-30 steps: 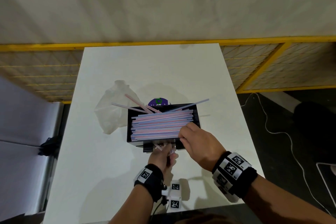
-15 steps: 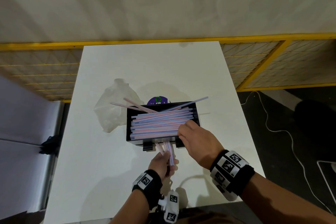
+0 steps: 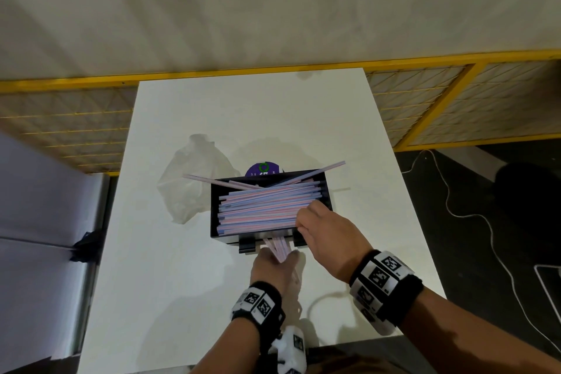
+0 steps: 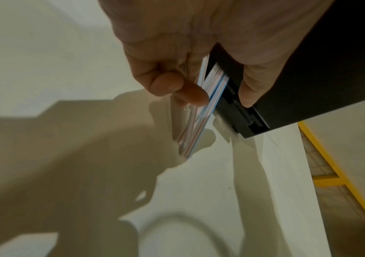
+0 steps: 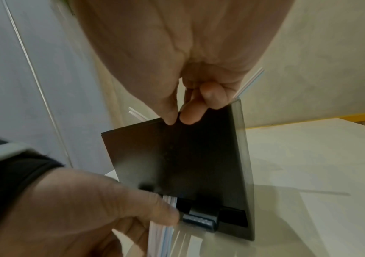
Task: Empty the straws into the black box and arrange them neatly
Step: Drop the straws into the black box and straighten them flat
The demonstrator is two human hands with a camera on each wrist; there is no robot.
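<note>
Straws (image 3: 267, 206) filling black box (image 3: 215, 206), right hand (image 3: 329, 237) pinching its near rim, left hand (image 3: 274, 267) gripping straws below.

Obscured, cropped and unresolved items

Purple round label (image 3: 263, 169): lower half hidden behind the black box (image 3: 214, 200) far wall, print too small to read. Straws (image 3: 261, 209): right ends covered by the right hand (image 3: 329, 234); count cannot be told. Small bundle of straws (image 3: 277, 248) at the box's front slot: motion-blurred, far ends inside the slot unseen, lower part covered by the left hand (image 3: 273, 267). Right hand in right wrist view: fingertips (image 5: 190, 115) at the box's top rim, hold on any straw not discernible. Floor cable (image 3: 473, 215): cut by the right edge. Wristband markers (image 3: 383, 275): patterns too fine to read.
</note>
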